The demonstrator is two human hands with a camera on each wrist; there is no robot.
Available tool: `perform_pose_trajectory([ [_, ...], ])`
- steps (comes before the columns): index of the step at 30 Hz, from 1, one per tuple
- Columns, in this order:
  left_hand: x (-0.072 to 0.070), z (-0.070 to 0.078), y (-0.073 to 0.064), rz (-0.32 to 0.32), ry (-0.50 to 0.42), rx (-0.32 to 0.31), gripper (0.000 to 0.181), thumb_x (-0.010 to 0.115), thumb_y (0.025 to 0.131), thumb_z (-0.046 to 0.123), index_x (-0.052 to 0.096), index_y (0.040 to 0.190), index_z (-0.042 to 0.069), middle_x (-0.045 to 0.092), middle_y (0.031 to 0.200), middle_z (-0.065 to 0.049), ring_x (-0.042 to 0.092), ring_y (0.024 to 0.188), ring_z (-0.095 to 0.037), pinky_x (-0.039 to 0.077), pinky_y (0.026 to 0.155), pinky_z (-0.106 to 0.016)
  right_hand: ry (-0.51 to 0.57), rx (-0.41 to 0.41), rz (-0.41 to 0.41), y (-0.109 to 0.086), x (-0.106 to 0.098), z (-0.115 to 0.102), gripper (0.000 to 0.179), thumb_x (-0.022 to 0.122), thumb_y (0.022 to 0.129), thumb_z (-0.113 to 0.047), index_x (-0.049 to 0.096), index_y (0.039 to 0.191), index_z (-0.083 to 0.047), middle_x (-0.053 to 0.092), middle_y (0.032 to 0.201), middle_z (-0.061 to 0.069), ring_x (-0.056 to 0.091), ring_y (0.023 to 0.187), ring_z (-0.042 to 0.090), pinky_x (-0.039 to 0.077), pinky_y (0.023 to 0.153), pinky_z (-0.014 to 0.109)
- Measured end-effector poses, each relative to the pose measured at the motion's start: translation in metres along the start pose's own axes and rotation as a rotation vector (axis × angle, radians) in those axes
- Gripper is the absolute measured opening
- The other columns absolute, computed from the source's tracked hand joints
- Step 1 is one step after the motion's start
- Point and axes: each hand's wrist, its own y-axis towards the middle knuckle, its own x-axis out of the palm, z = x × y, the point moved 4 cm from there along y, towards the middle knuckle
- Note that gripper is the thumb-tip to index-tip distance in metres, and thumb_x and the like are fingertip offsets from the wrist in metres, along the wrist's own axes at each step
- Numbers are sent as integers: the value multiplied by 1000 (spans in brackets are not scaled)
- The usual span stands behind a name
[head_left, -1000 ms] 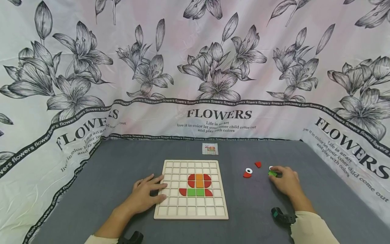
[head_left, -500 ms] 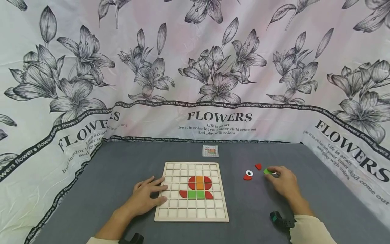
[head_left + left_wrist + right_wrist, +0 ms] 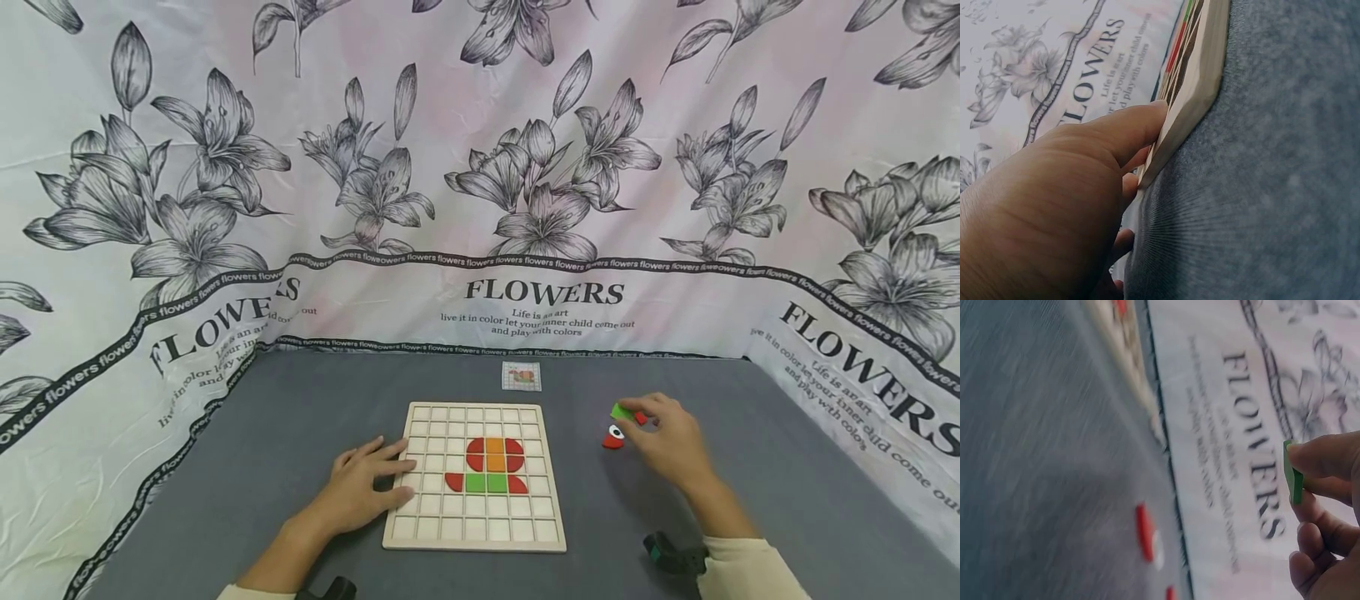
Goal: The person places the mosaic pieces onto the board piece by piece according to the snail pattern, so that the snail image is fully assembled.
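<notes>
My right hand (image 3: pixel 667 437) pinches a small green tile (image 3: pixel 621 412) between thumb and fingers, raised over the table at the board's right. In the right wrist view the green tile (image 3: pixel 1294 475) appears nearly edge-on at the fingertips. Just below it in the head view lie a white disc with a black dot (image 3: pixel 616 432) and a red rounded piece (image 3: pixel 612 442). Another red piece (image 3: pixel 641 417) is partly hidden by the right hand. My left hand (image 3: pixel 360 496) rests with spread fingers on the left edge of the wooden grid board (image 3: pixel 431 505), thumb (image 3: pixel 1141 128) at the rim.
Red, orange and green tiles (image 3: pixel 495 455) fill several cells near the board's middle. Behind the board lies a small printed card (image 3: pixel 521 377) with a coloured picture. A flower-printed cloth (image 3: pixel 543 317) borders the grey table (image 3: pixel 300 400) at the back and sides.
My right hand has lifted the green tile and carried it left, from the table's right side to above the loose red pieces. The left hand stays on the board's edge.
</notes>
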Motion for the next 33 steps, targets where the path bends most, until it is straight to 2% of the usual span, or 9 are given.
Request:
perform_pose_trajectory([
  [3,0,0,-1,1,0,-2,47,71,87,40,67,127,16,42,148,-3,23,140,-38,5,104,-62,28,-47,23,3,0,-16,25,79,80,-8,74,105,-5,64,100,7,55,87,25,45,69,44],
  [7,0,-1,0,1,-3,-2,47,71,87,40,67,127,16,42,148,-4,23,140,-38,5,103,-63,106,-98,39,8,1,-39,25,80,79,-3,74,103,-3,64,98,6,55,90,25,48,74,48],
  [10,0,-1,0,2,-2,0,47,71,87,40,67,127,16,42,148,-4,23,140,-38,5,103,-63,152,-134,44,11,6,-51,26,80,78,0,73,103,-1,64,98,5,56,93,25,49,77,50],
  [15,0,-1,0,4,-1,5,47,71,87,40,67,127,16,42,148,-4,23,140,-38,6,103,-63,195,-178,44,14,18,-70,27,82,75,0,74,100,-3,64,96,0,56,91,21,49,76,45],
  [24,0,-1,-1,10,10,6,46,71,87,40,68,126,16,43,147,-4,23,140,-38,7,103,-63,260,-220,-9,19,45,-107,24,81,78,-5,75,101,-6,63,97,-1,57,91,21,48,74,43],
  [33,0,-2,0,3,0,7,48,71,87,43,67,127,16,42,148,-4,22,140,-38,6,104,-62,338,-232,-109,19,76,-131,24,79,80,-6,74,104,-7,62,99,-4,58,87,19,47,70,37],
])
